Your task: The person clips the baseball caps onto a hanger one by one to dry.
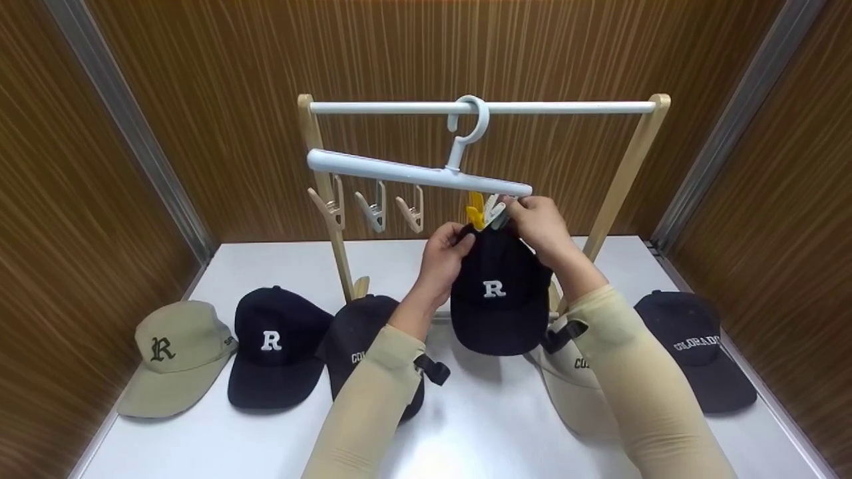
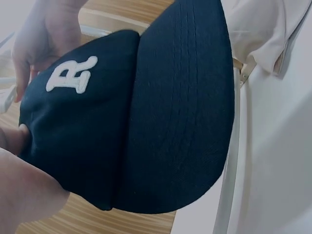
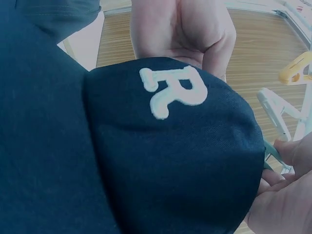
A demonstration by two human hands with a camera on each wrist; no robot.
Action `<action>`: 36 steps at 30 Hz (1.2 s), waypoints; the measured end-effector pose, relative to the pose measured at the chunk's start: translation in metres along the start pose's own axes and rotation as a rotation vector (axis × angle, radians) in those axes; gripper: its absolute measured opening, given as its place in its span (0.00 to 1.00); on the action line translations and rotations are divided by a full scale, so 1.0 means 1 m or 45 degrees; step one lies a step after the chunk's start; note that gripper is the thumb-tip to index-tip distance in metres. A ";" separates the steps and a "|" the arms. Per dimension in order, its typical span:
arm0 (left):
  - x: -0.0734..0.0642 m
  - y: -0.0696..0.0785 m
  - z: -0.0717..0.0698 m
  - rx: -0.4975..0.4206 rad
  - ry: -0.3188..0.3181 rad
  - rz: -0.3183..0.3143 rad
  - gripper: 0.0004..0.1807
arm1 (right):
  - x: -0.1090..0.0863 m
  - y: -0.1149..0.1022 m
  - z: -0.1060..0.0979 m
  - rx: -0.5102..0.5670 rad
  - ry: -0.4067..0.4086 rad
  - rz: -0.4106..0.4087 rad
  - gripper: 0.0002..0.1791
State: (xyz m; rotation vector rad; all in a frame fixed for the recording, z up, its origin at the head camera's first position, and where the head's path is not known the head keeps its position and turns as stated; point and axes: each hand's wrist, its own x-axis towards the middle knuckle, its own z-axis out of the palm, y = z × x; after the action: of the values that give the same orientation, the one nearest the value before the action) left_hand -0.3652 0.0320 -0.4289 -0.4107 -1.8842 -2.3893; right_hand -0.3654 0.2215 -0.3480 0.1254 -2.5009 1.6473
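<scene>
A dark navy cap with a white R hangs in front of the rack, brim down. My left hand pinches its upper left edge, thumb in front; the left wrist view shows that thumb pressing the fabric. At the crown, my right hand pinches a pale green clip below the hanger's right end. How far this clip grips the cap is hidden. Beside it, a white clip and a yellow clip hang from the light blue hanger, which tilts down to the right.
The hanger hooks over the white bar of a wooden-legged rack. Several clips, including a beige clip, hang at its left. On the white table lie a khaki cap, another navy R cap, dark COLORADO cap and a cream cap.
</scene>
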 end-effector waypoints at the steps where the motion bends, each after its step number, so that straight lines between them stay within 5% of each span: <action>1: 0.000 0.000 0.001 0.006 0.008 -0.004 0.03 | 0.000 0.000 0.000 -0.002 0.000 0.002 0.27; 18: -0.001 -0.001 0.011 0.028 0.107 0.026 0.03 | -0.001 -0.001 -0.005 -0.071 -0.031 0.007 0.27; 36: -0.001 -0.001 0.013 0.089 0.095 -0.006 0.05 | 0.001 0.003 -0.004 -0.003 0.000 0.001 0.20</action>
State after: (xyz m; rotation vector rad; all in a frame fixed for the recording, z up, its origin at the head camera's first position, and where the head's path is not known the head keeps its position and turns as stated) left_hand -0.3619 0.0445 -0.4273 -0.3081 -1.9313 -2.2997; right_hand -0.3664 0.2262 -0.3496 0.1242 -2.5030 1.6449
